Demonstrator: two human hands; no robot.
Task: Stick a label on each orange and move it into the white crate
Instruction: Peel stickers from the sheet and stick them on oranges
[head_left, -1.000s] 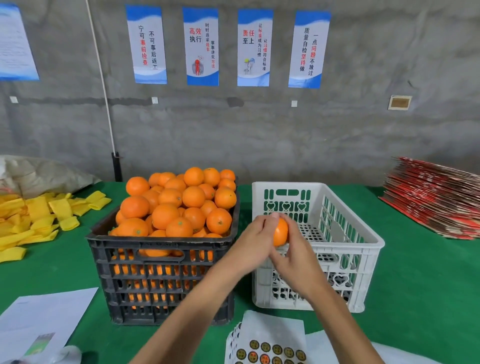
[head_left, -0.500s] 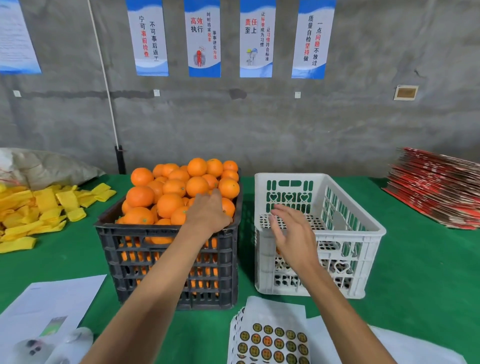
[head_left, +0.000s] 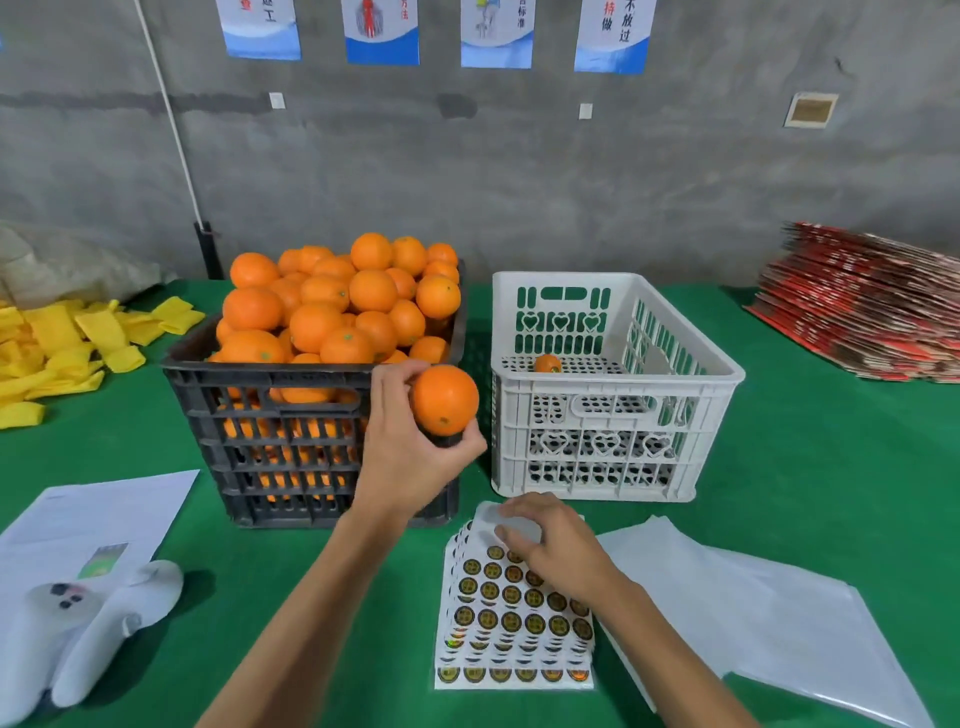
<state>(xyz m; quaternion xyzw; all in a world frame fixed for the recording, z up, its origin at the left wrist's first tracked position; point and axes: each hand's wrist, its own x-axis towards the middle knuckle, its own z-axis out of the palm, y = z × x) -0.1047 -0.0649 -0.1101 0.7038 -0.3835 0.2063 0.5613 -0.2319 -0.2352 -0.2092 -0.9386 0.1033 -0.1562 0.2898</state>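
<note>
Presently, hands and task objects, head view:
Left hand: fingers and thumb curl round an orange, holding it clear of the table in front of the black crate's near right corner.
Held orange: sits at the fingertips, thumb below it, in the gap between the two crates; no label shows on its visible face.
Right hand: lies palm down on the stack of label sheets, fingers bent, tips pressing the upper bare part of the top sheet; whether a label is pinched cannot be told.
Label sheets: fanned stack under and just nearer than the right hand, rows of round dark and gold stickers showing.
Black crate: left of and behind the left hand, heaped with oranges above its rim.
White crate: beyond the right hand, right of the held orange; one orange in the crate lies on its floor near the far wall.
Green table: carries both crates and the sheets.
</note>
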